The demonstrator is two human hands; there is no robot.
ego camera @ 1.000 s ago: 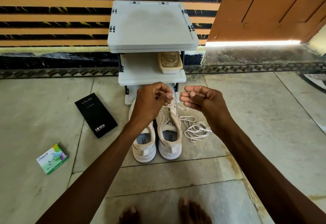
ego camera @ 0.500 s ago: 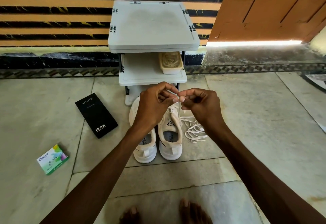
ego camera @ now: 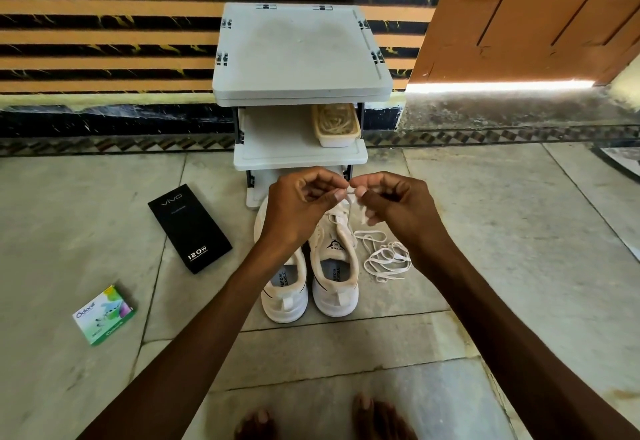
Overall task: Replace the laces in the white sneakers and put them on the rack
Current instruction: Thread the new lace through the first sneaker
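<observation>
Two white sneakers stand side by side on the floor, heels toward me: the left sneaker [ego camera: 284,292] and the right sneaker [ego camera: 334,275]. My left hand [ego camera: 299,209] and my right hand [ego camera: 398,205] meet above the right sneaker's front. Both pinch a white lace [ego camera: 350,202] that runs down to that shoe. A loose pile of white laces [ego camera: 386,257] lies on the floor just right of the sneakers. The grey shoe rack [ego camera: 299,55] stands directly behind the shoes.
A beige tub of laces [ego camera: 336,126] sits on the rack's middle shelf. A black phone box [ego camera: 189,233] and a small green box [ego camera: 104,315] lie on the floor to the left. My bare toes [ego camera: 375,417] show at the bottom edge.
My hands were apart a second ago. They have come together, and both now pinch the lace above the right sneaker.
</observation>
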